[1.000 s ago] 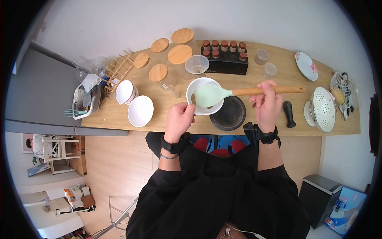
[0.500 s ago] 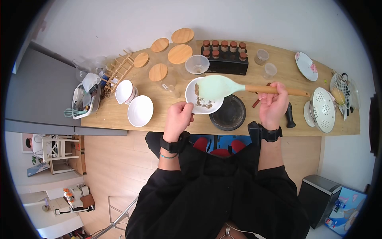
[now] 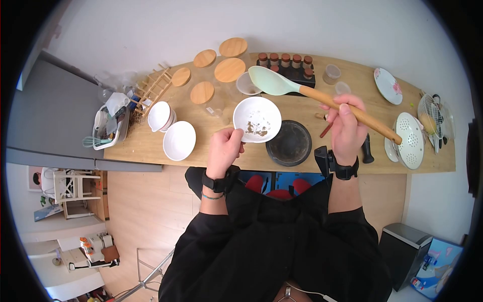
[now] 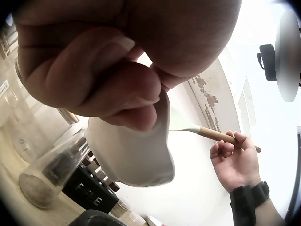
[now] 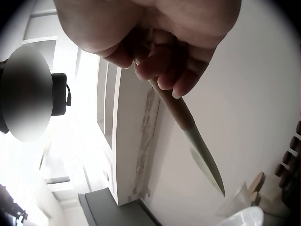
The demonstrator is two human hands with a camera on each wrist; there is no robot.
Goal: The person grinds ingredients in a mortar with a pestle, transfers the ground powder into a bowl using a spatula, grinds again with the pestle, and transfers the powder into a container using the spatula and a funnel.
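My left hand (image 3: 225, 151) grips the near-left rim of a white bowl (image 3: 269, 113), thumb over the edge. Brown and pale crumbs lie at the bottom of the bowl. In my right hand (image 3: 348, 126) is a large spoon (image 3: 271, 82) with a mint-green head and a wooden handle, held by the handle. The spoon's head is raised beyond the bowl's far rim, in front of the spice rack in the head view. From the right wrist view the fingers (image 5: 160, 66) curl round the handle, and the green head (image 5: 207, 160) points down and away.
A round black dish (image 3: 288, 143) sits right of the bowl. White bowls (image 3: 179, 141) stand left; wooden-lidded jars (image 3: 202, 93) and the spice rack (image 3: 302, 75) are behind. On the right are a black-handled tool (image 3: 368, 151), a white colander (image 3: 410, 146) and a flowered plate (image 3: 387, 85).
The spoon has come up out of the bowl and away toward the back, its handle now slanting down to the right. The bowl, still in my left hand, tilted and then levelled, with its crumbs uncovered.
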